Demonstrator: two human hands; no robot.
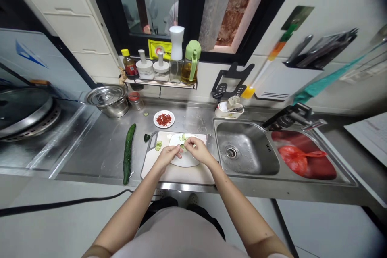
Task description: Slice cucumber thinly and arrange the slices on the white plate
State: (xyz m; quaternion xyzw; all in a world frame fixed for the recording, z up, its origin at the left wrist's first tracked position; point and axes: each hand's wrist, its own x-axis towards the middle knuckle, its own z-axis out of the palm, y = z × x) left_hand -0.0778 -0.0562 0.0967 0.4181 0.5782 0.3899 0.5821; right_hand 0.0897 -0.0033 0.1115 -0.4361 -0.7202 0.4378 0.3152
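Both my hands meet over a white plate that rests on a pale cutting board. My left hand has its fingers pinched together on pale green cucumber slices. My right hand is curled and pinches the same slices from the other side. More cucumber slices lie on the board's left part, and some lie at the plate's far rim. A whole dark green cucumber lies on the steel counter left of the board.
A small white dish of chopped red chilli sits behind the board. A lidded steel pot stands at the back left, a condiment rack above. A steel sink lies to the right, beside a red basin.
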